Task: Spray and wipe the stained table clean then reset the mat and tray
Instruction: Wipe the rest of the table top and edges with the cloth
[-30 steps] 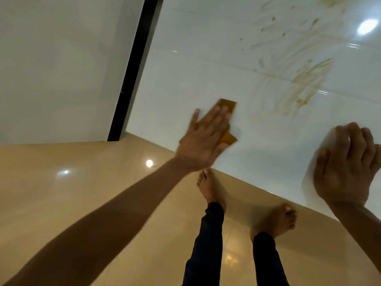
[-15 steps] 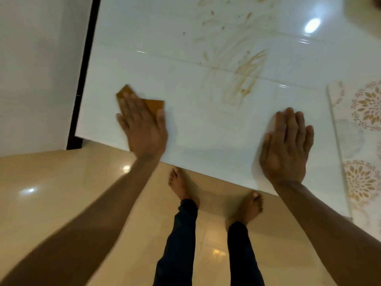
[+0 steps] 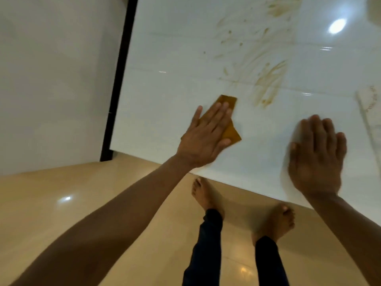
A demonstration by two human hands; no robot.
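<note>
1. Two hands are flat on the white table, which fills the far and right part of my view.
2. I see the left hand pressing an orange-brown cloth onto the tabletop near the near edge, fingers straight and together, palm down, not curled around it.
3. From where I watch, the cloth is folded into a rough strip; its long axis runs from near to far, leaning slightly left at the far end, with one corner poking out far of the fingertips and another out to the right of the palm.
4. I see the right hand to the right of the cloth and well apart from it, spread flat on the bare table, fingers extended and holding nothing.
5. Brown stains streak the table far and right of the cloth, not touching it.
6. I can make out the edge of a patterned mat at the far right border, lying on the table.
7. I can read no writing or label anywhere.
8. Below the table edge I see two bare feet on a glossy tan floor.
</note>
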